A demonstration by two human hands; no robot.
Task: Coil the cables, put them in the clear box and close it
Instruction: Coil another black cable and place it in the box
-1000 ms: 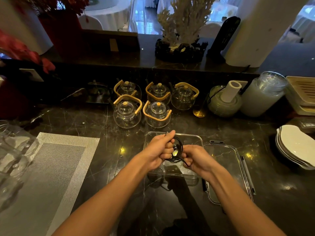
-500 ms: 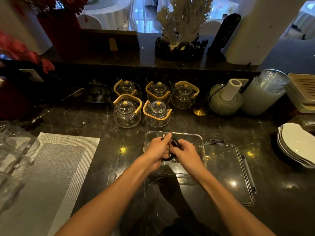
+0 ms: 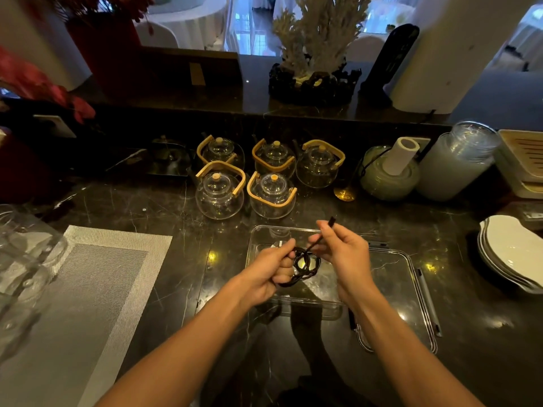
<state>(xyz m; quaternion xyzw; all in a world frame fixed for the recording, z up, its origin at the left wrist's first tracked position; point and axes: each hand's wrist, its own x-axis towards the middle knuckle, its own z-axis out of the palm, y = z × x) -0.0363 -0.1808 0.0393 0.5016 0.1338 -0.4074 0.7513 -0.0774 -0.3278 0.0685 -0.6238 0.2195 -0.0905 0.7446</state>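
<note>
The left hand (image 3: 271,267) gripped the coil (image 3: 304,264) over the box (image 3: 258,239); the right hand (image 3: 342,249) fingers pinched its loose end. Tucking that end snugly would likely keep the loops together.

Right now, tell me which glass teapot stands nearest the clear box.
The front-right teapot of the five: it stands just beyond the clear box's far rim, right of the other front teapot; three more stand behind.

cable (image 3: 302,264): black, coiled in small loops, free end raised up-right, held above box | box (image 3: 258,239): clear, open, on counter | lid (image 3: 411,265): clear, flat, just right of box
</note>
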